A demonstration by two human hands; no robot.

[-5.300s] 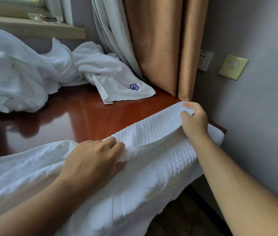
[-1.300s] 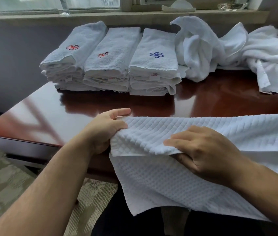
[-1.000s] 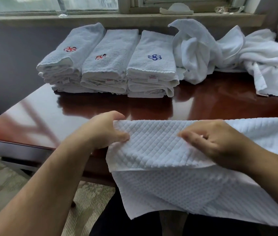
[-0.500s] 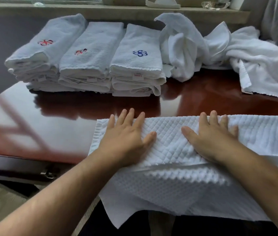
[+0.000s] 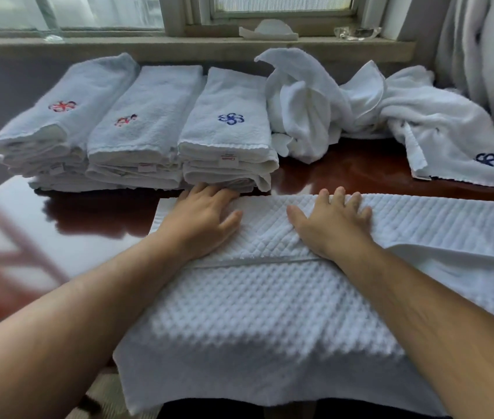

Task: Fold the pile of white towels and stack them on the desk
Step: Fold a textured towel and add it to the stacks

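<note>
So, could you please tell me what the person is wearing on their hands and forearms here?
Nothing that shows: the left hand and right hand are bare, without gloves, rings or a watch, and both forearms are uncovered to the frame's edge; no sleeve is in view.

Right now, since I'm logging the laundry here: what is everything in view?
waffle towel: one, white, near desk edge, folded over, front part hanging off
folded towel stacks: three, white, back left of desk, side by side
unfolded towels: heap, count unclear, white, back right of desk
desk: one, glossy red-brown, under all towels
window sill: one, grey, behind desk
curtain: one, white, far right
left hand: one, bare, flat on waffle towel, fingers straight
right hand: one, bare, flat on waffle towel beside it
</note>
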